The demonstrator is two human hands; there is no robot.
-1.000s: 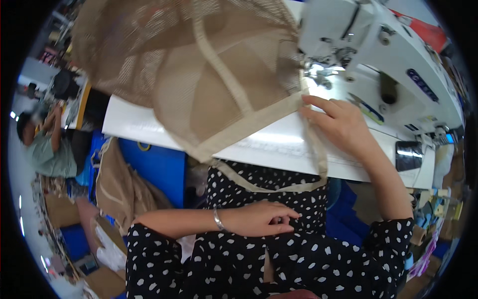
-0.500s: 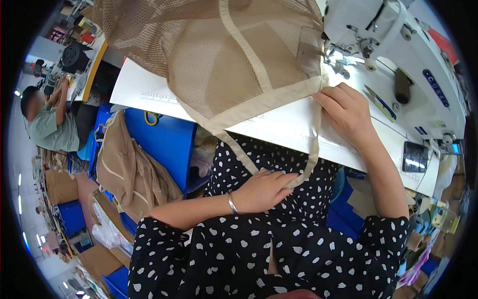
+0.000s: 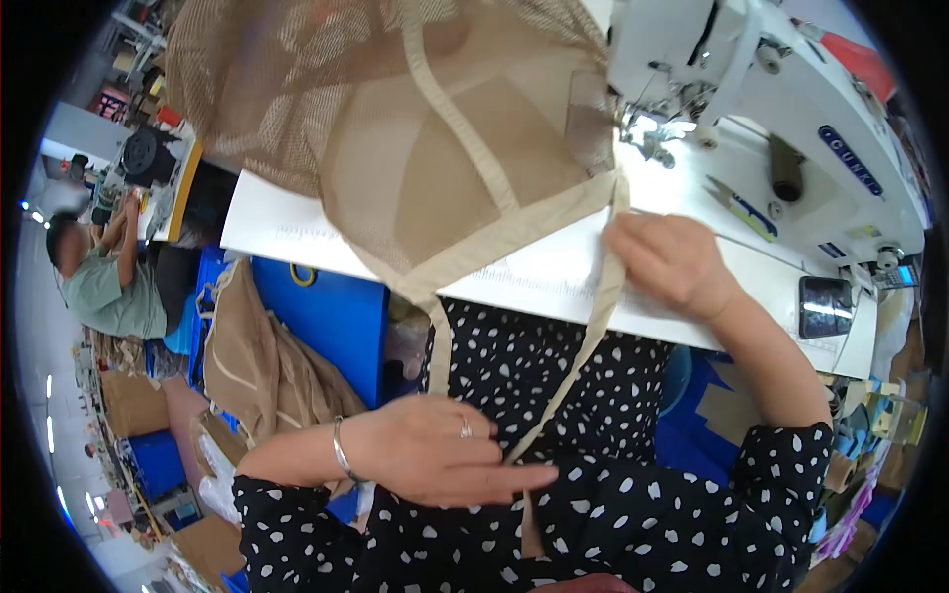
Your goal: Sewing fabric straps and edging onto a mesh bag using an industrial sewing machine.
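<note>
A brown mesh fabric piece (image 3: 465,128) with beige binding lies across the white sewing table (image 3: 277,222), its right edge at the sewing machine's needle area (image 3: 652,133). A long beige strap (image 3: 578,366) hangs from it over my dotted lap. My left hand (image 3: 440,455), wearing a ring and a bangle, is down at my lap, fingers curled round the strap loop with one finger stretched out. Higher up, my right hand (image 3: 662,262) pinches the strap near the binding's right end, below the machine.
A blue board (image 3: 336,336) with yellow-handled scissors (image 3: 301,277) and more brown mesh (image 3: 257,366) are at left; a co-worker (image 3: 114,282) sits beyond at another table. On the right are a knife (image 3: 751,217), a thread cone (image 3: 786,163) and a phone (image 3: 825,306).
My left hand has taken the strap and pulled it lower toward my body, lengthening the loop. My right hand has moved slightly down along the strap.
</note>
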